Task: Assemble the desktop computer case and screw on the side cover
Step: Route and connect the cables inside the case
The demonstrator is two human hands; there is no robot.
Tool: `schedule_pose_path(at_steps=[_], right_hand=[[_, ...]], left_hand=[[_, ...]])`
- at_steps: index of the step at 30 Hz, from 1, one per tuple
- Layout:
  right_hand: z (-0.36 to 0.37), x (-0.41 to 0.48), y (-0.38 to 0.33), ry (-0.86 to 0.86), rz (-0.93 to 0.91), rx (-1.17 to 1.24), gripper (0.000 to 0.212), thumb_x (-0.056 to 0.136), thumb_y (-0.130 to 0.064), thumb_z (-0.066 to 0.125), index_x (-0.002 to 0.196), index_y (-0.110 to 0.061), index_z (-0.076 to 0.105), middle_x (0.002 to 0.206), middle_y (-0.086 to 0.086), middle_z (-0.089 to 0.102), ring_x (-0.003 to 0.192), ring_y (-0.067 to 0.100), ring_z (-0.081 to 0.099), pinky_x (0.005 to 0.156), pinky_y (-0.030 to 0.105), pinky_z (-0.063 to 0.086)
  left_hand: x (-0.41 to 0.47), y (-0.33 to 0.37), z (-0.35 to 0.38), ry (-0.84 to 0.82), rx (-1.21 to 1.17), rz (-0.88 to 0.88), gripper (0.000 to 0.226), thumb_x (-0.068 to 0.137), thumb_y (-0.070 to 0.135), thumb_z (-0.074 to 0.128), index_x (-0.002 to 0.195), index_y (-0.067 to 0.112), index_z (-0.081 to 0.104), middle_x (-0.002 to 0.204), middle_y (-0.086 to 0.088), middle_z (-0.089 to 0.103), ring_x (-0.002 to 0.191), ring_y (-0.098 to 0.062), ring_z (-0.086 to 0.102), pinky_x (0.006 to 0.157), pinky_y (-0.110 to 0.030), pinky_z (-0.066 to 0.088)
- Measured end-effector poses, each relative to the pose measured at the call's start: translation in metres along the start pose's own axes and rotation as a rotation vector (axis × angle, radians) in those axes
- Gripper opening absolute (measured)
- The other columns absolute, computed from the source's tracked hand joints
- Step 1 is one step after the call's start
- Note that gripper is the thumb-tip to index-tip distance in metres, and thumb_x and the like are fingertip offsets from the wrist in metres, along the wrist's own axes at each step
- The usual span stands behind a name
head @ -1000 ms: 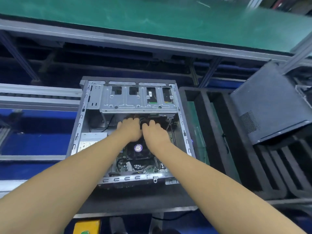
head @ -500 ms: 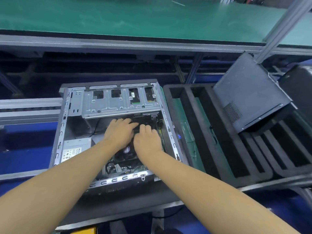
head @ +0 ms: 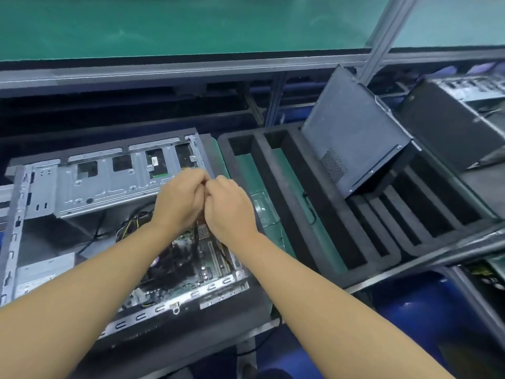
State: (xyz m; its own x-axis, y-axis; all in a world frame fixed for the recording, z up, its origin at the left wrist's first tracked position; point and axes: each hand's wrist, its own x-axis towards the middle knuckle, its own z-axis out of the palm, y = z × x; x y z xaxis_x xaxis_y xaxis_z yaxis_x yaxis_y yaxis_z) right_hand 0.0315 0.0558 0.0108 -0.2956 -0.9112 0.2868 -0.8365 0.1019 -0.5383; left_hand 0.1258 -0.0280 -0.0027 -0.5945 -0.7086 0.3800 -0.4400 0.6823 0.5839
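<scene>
The computer case [head: 41, 187] lies on its side at 9 o'clock, open face up. It has a bare grey metal frame with slotted edges. A silver drive cage [head: 109, 184] spans its far end. Below that show loose cables [head: 131, 222], a green motherboard [head: 207, 258] and a grey power supply [head: 41, 272] at the near left corner. Its long axis runs roughly from 6 to 12 o'clock, with the drive cage end pointing away from the person.

The side cover [head: 352, 132], a dark flat panel with a mesh vent patch, is off the case. It stands tilted at 2 o'clock, its lower edge down in a slot of the black foam tray [head: 287, 187].

The left hand [head: 180, 203] and right hand [head: 229, 212] meet knuckle to knuckle over the right rim of the case. The fingers of both are curled inward; I cannot tell whether they pinch anything.

The case rests on a dark pad [head: 232, 305] on the tabletop. A green conveyor belt [head: 191, 23] runs across at 12 o'clock behind grey rails, and an aluminium post [head: 388, 31] rises at 1 o'clock. A second case [head: 451, 127] sits at 2 o'clock, past the cover.
</scene>
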Motion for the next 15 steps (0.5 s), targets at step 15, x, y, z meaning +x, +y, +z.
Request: schedule_pose_path(at_steps=[15], right_hand=[[-0.058, -0.012, 0.226, -0.048, 0.97, 0.232, 0.023, 0.103, -0.016, 0.039, 0.112, -0.01, 0.06, 0.12, 0.011, 0.066, 0.109, 0.032, 0.061, 0.09, 0.038, 0.051]], left_hand=[[0.082, 0.071, 0.158, -0.489, 0.012, -0.518, 0.024, 0.087, 0.021, 0.044, 0.083, 0.025, 0.067, 0.09, 0.005, 0.07, 0.078, -0.023, 0.064, 0.078, -0.037, 0.057]])
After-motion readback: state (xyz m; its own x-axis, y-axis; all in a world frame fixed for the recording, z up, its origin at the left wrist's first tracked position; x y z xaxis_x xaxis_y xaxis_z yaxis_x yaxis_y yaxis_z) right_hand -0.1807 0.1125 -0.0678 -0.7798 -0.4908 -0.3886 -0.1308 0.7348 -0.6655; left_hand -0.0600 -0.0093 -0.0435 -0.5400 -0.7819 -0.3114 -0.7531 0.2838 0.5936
